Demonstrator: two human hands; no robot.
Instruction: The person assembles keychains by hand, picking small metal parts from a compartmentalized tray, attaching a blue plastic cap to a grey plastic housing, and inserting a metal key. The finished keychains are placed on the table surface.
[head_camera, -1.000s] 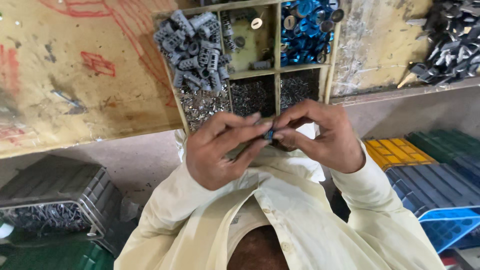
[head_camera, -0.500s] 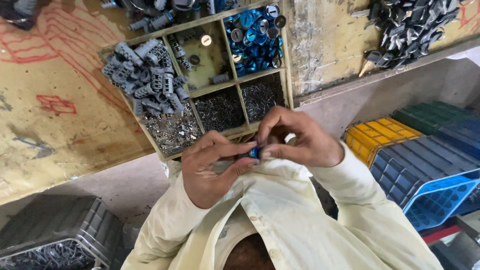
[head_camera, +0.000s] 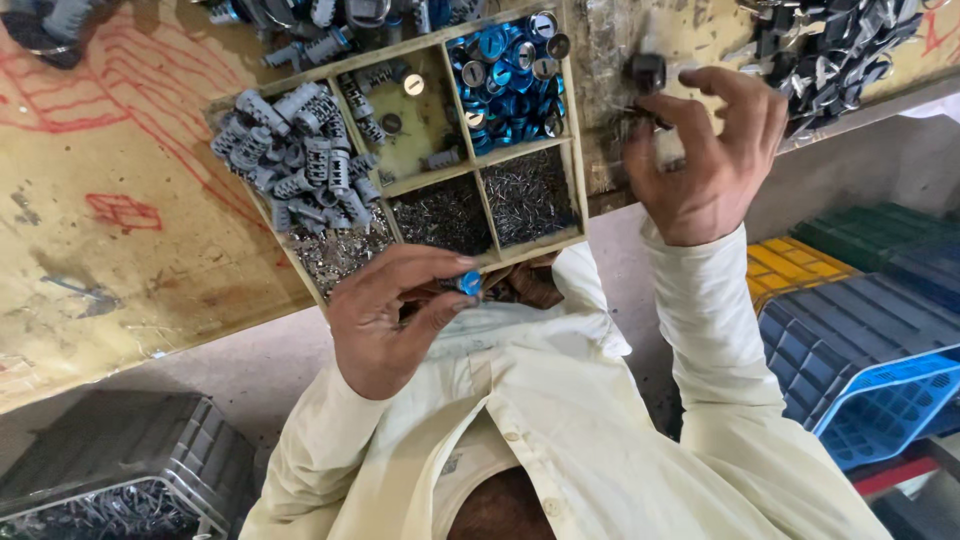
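Right now a small blue cap (head_camera: 468, 283) sits pinched between the thumb and forefinger of the left hand (head_camera: 395, 315), held just above the chest of the cream shirt (head_camera: 560, 420) and close to the near edge of the wooden sorting tray (head_camera: 573, 150). The fingers of that hand curl tightly around the little piece, so only its blue end shows.

Meanwhile the right hand (head_camera: 705, 160) is up on the workbench (head_camera: 120, 200), just right of the tray. Its fingertips are drawn together on a small dark metal part (head_camera: 645, 72) lying on the board; whether they are actually gripping it or only touching it is hard to tell.

Inside the tray, the upper right compartment holds a heap of blue caps (head_camera: 510, 70), the left one a pile of grey ribbed cylinders (head_camera: 290, 150), and the two lower ones are filled with tiny metal pins (head_camera: 525, 195). Another mound of dark metal pieces (head_camera: 840, 45) lies at the far right of the bench. The scuffed, yellowish bench top carries red scribbles.

Down on the floor, stacked plastic crates (head_camera: 860, 330) in yellow, green, dark grey and blue stand to the right, and a grey crate (head_camera: 110, 470) holding metal parts stands at the left.
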